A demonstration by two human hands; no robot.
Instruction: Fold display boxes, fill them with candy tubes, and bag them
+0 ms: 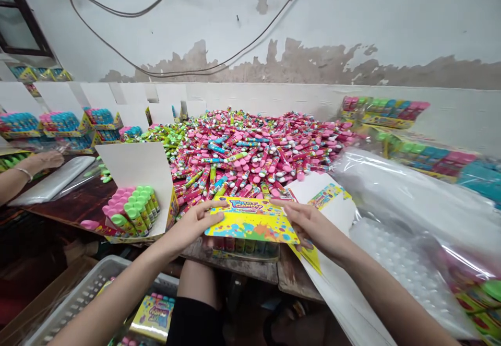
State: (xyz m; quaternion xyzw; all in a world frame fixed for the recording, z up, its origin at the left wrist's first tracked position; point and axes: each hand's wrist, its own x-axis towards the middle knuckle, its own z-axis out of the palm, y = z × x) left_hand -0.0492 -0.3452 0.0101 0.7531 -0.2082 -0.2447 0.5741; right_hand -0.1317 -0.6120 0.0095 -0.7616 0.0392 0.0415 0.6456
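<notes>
Between my two hands is a yellow printed card panel [252,222] lettered "Fruit Candy", with colourful splashes. My left hand [201,218] pinches its left end between thumb and fingers. At the right end, my right hand [309,226] grips the same panel. Under it, at the table edge, a row of candy tubes [245,246] shows in part; the rest is hidden by the panel. To the left stands an open display box [135,166] with pink-capped and green-capped tubes in it. Behind my hands rises a large heap of candy tubes [250,153], mostly pink.
Flat printed cartons [336,294] and clear plastic bags [415,194] lie at the right. Filled boxes [58,121] line the back left. A grey plastic basket [74,299] with packed boxes sits below. Another person's hand [39,163] is at the far left.
</notes>
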